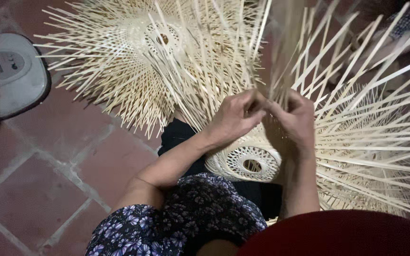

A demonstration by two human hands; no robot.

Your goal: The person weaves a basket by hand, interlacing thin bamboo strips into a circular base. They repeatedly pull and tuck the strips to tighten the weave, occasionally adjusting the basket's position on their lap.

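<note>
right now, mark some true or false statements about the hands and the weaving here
1. Both hands, left hand and right hand, grip thin bamboo strips. True.
2. The half-woven piece on the lap is made of metal wire. False: it is pale bamboo.
3. A second woven piece lies on the tiled floor. True.
4. The floor is green carpet. False: reddish-brown tiles.
5. A grey appliance sits at the right edge. False: it is on the left.

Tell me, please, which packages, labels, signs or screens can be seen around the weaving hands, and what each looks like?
Label: a small dark oval patch on the grey rounded lid at the left edge, on the red tile floor; its markings are too blurred to make out.
No packages, signs or screens show.
</note>
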